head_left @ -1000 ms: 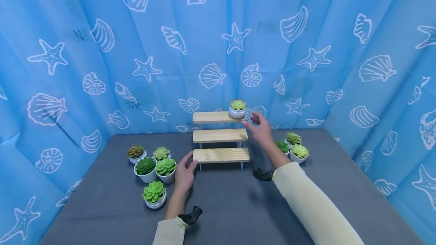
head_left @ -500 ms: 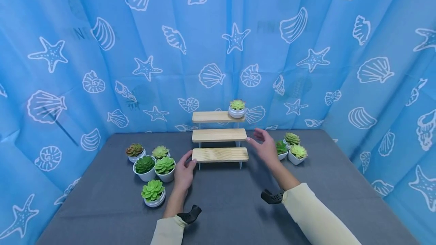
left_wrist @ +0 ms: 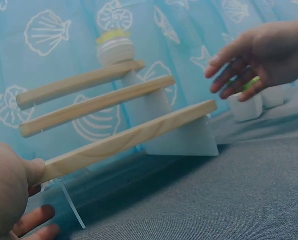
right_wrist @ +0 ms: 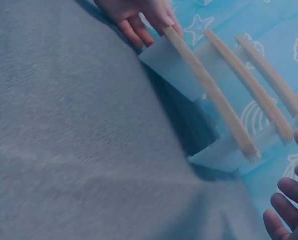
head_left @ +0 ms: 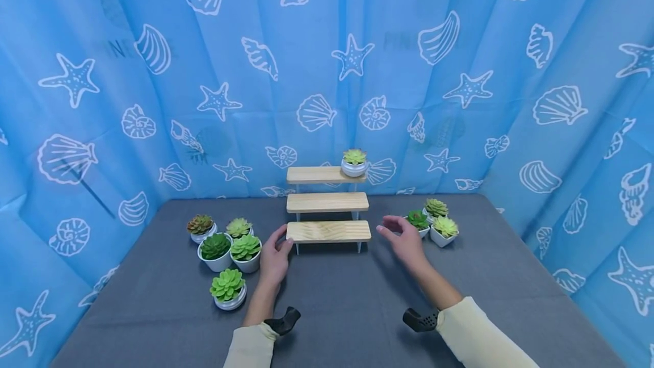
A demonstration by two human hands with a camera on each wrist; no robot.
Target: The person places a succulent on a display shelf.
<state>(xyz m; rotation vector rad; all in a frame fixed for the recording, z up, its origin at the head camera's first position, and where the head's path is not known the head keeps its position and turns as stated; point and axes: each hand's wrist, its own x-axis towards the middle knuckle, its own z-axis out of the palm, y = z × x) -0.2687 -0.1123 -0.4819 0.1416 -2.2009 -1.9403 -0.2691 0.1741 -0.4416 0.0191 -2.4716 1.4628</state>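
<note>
A three-step wooden display stand (head_left: 328, 232) with pale clear legs stands on the grey cloth. At the left end of its lowest board, my left hand (head_left: 274, 261) grips the corner; the left wrist view shows the thumb on the board (left_wrist: 123, 140) and fingers below it. One potted succulent (head_left: 353, 166) sits at the right end of the top step. My right hand (head_left: 406, 243) hovers right of the lowest step, fingers spread loosely and holding nothing. Just beyond it are several small potted succulents, the nearest a dark green one (head_left: 418, 220).
On the left of the cloth-covered table (head_left: 347, 311) several potted succulents cluster, including a bright green one (head_left: 227, 285) in front and a reddish one (head_left: 200, 225) at the back. A blue shell-print curtain (head_left: 306, 72) hangs close behind the stand.
My right hand has moved down and slightly right, away from the succulent on the top step to beside the lowest step. My left hand stays at the stand's left end.
</note>
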